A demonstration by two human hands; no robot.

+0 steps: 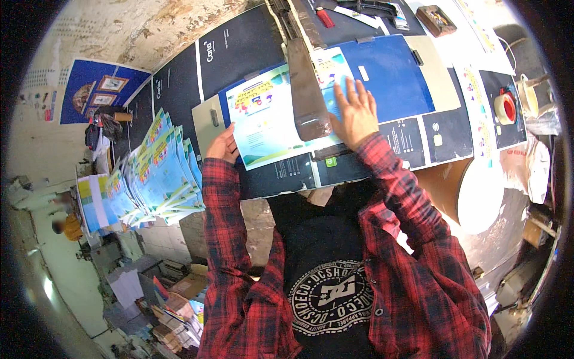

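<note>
A glossy printed sheet (258,133), pale blue and green with colourful lettering, lies on a blue board (391,78) in front of me. Across its middle reaches a long worn metal arm (309,96), which hides part of the print. At the sheet's left edge, my left hand (222,145) has its fingers bent and close together, gripping the border. My right hand (357,113) rests palm down near the sheet's right edge, fingers spread, partly over the blue board. Beneath the board is a beige backing board (206,128) with a small dark clip.
Fanned stacks of similar printed sheets (161,173) stand at the left. A red-and-cream tape roll (505,109) lies at the right, near a strip of prints (478,119). A red-handled tool (325,17) and a brown tray (436,20) sit at the back. A large cardboard roll (472,194) juts below the table edge.
</note>
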